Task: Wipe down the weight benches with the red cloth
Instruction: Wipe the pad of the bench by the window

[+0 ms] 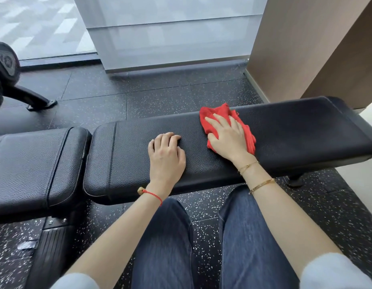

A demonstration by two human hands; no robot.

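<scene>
Pressing flat-fingered right hand (226,138) onto crumpled red cloth (224,113) atop pebbled black leather bench pad (295,130), while left hand (166,155) beside it rests knuckled, fingers curled, grasping nothing.

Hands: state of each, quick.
Left hand: fingers curled, holding nothing, resting on the bench pad.
Right hand: open, pressing the red cloth flat.
</scene>
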